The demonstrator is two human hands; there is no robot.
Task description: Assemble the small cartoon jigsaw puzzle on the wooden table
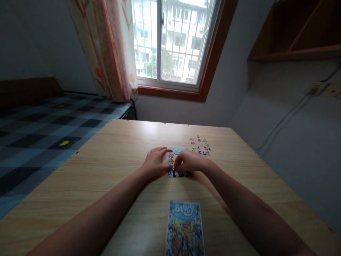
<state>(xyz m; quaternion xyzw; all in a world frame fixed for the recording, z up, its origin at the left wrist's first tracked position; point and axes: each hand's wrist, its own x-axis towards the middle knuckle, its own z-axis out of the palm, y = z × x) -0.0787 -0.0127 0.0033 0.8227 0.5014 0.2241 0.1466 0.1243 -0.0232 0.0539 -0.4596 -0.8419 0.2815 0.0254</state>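
Observation:
A partly assembled jigsaw puzzle (178,149) lies on the wooden table, with bare gaps of tabletop or hidden parts that I cannot tell apart under my hands. My left hand (157,163) rests along its left edge, thumb and fingers spread apart and holding nothing. Over the middle of the puzzle my right hand (188,160) has its fingertips pinched together; whatever is between them is too small to see. Beyond the right hand several loose puzzle pieces (205,146) are scattered. Nearer to me lies a Bluey picture box or card (185,227), its front facing up.
The wooden table (128,142) reaches toward a wall with a barred window (181,42). A bed with a checked cover (48,124) stands on the left, beside a curtain (114,53). A wooden shelf (298,53) and a cable (282,119) are on the right wall.

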